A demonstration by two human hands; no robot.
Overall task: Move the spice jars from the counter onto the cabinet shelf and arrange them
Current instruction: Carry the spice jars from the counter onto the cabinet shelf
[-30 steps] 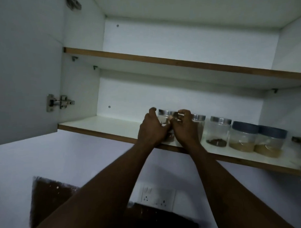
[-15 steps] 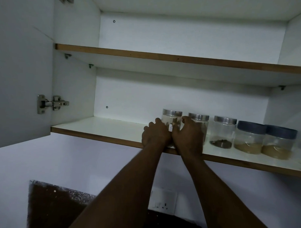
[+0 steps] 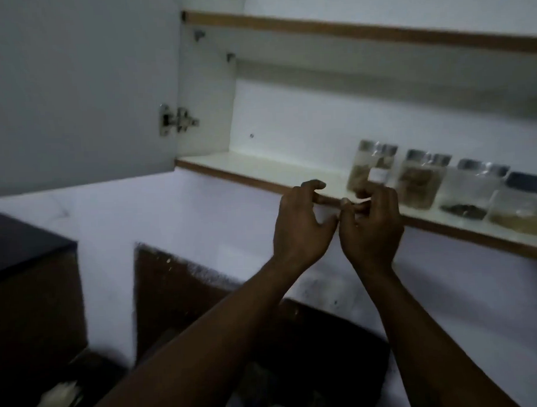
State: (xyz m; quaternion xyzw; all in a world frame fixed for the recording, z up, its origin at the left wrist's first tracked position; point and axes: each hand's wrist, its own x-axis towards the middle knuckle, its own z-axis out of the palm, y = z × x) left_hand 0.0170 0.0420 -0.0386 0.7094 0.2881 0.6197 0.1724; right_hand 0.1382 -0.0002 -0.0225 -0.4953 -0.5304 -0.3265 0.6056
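Four spice jars stand upright in a row on the lower cabinet shelf (image 3: 229, 171), towards its right end and close to the front edge. The leftmost jar (image 3: 370, 168) has a metal lid and a small white label (image 3: 379, 174); any writing on it is too blurred to read. Just right of it stand a second metal-lidded jar (image 3: 421, 181), a third (image 3: 471, 193) with dark contents at the bottom, and a dark-lidded jar (image 3: 523, 208) cut off by the frame edge.

The left hand (image 3: 301, 225) and right hand (image 3: 372, 228) hang side by side in front of the shelf's wooden edge, below the leftmost jar. The fingers of both are loosely curled and hold nothing; whether they touch the edge I cannot tell.

Left of the jars the shelf is bare as far as the side wall. The cabinet door (image 3: 74, 88) stands open on its hinge (image 3: 178, 119), and the upper shelf (image 3: 377, 32) runs above.
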